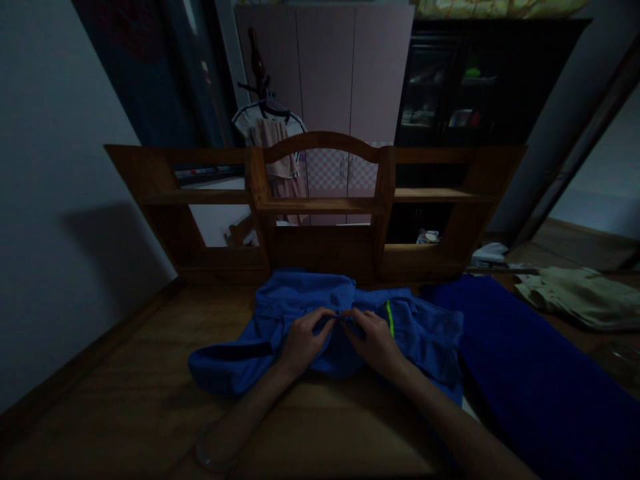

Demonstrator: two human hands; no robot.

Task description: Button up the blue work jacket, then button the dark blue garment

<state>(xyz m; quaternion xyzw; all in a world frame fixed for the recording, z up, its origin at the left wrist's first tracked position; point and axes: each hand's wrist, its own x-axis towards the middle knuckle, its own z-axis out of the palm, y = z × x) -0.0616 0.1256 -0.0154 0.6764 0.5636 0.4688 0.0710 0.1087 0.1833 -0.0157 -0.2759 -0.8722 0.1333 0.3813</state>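
Observation:
A blue garment [305,287] with long sleeves or legs lies spread and rumpled on the wooden tabletop [340,413]. Over its middle, my left hand [306,337] pinches the blue cloth between thumb and fingers. My right hand [373,337] pinches the same cloth just beside it, and the fingertips of both hands nearly meet. What small part of the cloth lies between the fingertips is too dark to make out. A bright yellow-green strip [390,319] shows on the garment right of my right hand. One blue end folds out toward the left.
Behind the garment stands a wooden shelf unit [320,140]. Dark blue cloth [520,360] lies flat on the right, with a folded beige cloth [580,297] beyond it. Clothes on a hanger [270,130] and a pink wardrobe [325,67] are at the back. A wall [60,220] bounds the left.

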